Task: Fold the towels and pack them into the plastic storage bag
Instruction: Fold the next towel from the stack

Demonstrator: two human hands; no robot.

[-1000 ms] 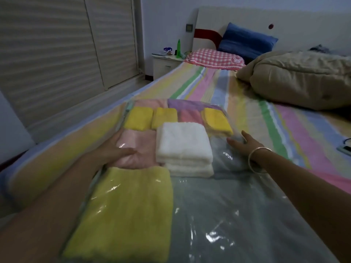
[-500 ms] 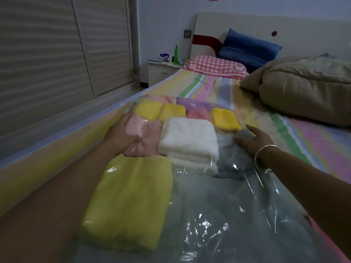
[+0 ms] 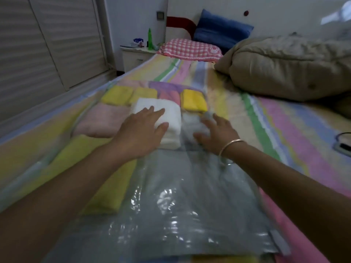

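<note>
A clear plastic storage bag (image 3: 171, 211) lies flat on the bed, holding several folded towels. A white stack (image 3: 171, 118) sits in the middle, a pink towel (image 3: 102, 118) to its left, small yellow towels (image 3: 117, 94) at the far end, a large yellow towel (image 3: 79, 164) near left and a grey towel (image 3: 191, 126) right of the white one. My left hand (image 3: 142, 130) presses flat on the white stack through the plastic. My right hand (image 3: 214, 131), with a bangle on the wrist, lies with spread fingers on the grey towel.
The striped bedsheet (image 3: 284, 133) stretches to the right. A beige duvet (image 3: 288, 65) is heaped at far right. A pink checked pillow (image 3: 190, 49) and blue pillow (image 3: 220, 30) lie at the headboard. A nightstand (image 3: 136, 56) with bottles stands far left. A cable (image 3: 341, 141) lies at the right edge.
My left hand left the pink towel and moved right onto the white stack. My right hand shifted left from the bag's right side onto the grey towel.
</note>
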